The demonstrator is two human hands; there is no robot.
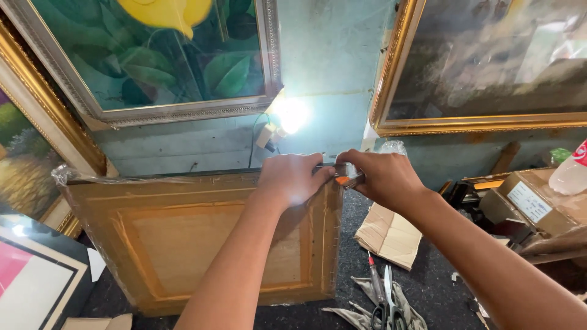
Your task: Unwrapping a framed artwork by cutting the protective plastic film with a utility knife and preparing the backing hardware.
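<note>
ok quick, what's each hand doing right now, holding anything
Left hand: closed on the top corner of the wrapped gold frame.
Right hand: closed on a small orange-tipped tool at that corner.

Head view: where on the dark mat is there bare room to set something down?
Bare dark mat shows between the wrapped gold frame and the scissors, below the folded cardboard. The right side is crowded with boxes and a plastic bottle. Both hands, left and right, occupy the frame's top corner.
</note>
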